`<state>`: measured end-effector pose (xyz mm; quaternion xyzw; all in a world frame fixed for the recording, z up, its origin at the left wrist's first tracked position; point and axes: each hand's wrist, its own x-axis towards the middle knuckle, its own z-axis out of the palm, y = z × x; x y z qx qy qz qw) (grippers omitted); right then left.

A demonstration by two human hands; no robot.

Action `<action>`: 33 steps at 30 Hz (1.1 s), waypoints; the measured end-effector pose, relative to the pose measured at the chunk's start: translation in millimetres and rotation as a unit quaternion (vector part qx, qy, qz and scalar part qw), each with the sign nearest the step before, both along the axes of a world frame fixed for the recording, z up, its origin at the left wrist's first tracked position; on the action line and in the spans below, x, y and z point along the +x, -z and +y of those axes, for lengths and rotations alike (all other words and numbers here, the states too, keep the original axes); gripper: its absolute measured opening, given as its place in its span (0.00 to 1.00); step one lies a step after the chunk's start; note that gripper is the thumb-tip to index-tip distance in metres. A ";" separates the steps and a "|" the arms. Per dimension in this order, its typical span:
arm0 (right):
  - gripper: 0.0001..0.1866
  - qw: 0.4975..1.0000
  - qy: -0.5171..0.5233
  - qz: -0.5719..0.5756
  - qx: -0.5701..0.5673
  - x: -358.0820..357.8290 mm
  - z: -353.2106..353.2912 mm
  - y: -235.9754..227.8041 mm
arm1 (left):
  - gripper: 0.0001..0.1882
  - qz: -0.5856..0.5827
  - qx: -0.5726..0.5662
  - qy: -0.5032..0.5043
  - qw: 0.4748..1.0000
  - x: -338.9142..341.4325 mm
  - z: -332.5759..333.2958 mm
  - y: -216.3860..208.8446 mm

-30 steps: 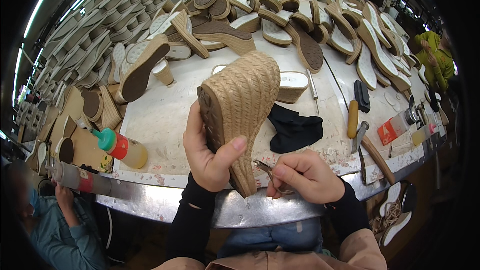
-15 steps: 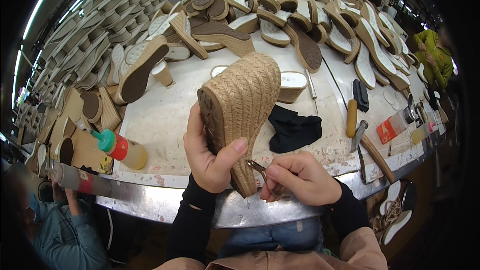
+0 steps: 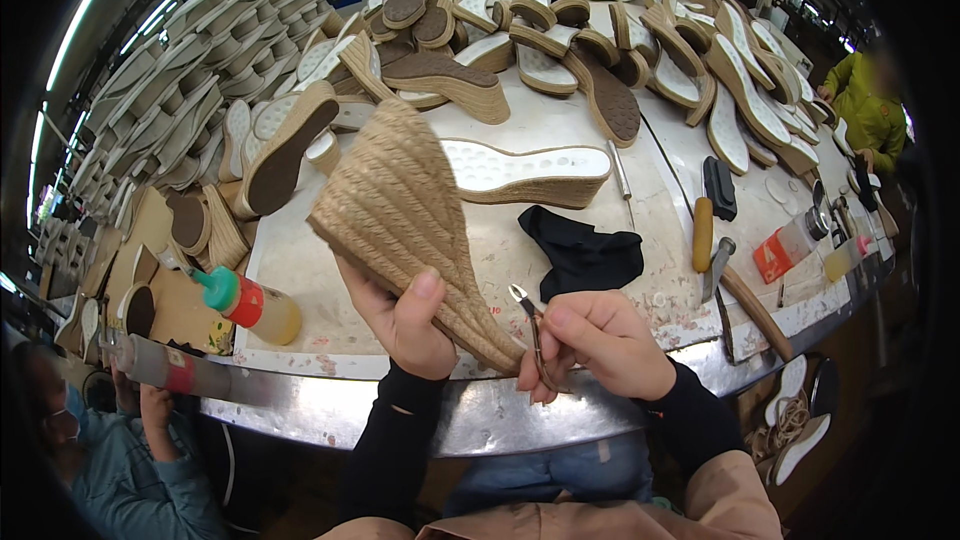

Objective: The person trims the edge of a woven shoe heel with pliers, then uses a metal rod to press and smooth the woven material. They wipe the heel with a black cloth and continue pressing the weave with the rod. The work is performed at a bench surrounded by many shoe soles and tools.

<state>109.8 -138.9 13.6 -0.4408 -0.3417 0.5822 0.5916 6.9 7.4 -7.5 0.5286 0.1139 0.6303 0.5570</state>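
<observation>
Straw-braided shoe wedge [image 3: 400, 200], its visible side seemingly fully covered, is gripped at nine o'clock by the left hand [image 3: 410, 328], and now pliers [image 3: 527, 307] are pinched, tips clear, in the right hand [image 3: 612, 340] at four—what's left can't be told!

A crumpled black cloth [image 3: 583, 252] lay on the table [image 3: 662, 230], left of a yellow handle [image 3: 703, 237], black block [image 3: 720, 190] and hammer [image 3: 757, 313]. A green-capped bottle [image 3: 262, 310] was at far left.
</observation>
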 end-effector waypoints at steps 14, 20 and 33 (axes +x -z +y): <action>0.19 1.000 -0.004 -0.008 -0.001 -12.5 16.4 -9.8 | 0.31 -0.108 -0.010 -0.109 0.988 11.8 9.8 9.4; 0.19 0.895 0.275 -0.338 0.095 48.3 37.8 -12.2 | 0.28 -0.091 -0.046 -0.107 0.989 4.8 15.2 9.8; 0.16 0.566 0.454 -0.659 -0.197 157.5 16.8 54.3 | 0.29 -0.113 -0.107 0.035 0.987 3.5 -5.0 2.7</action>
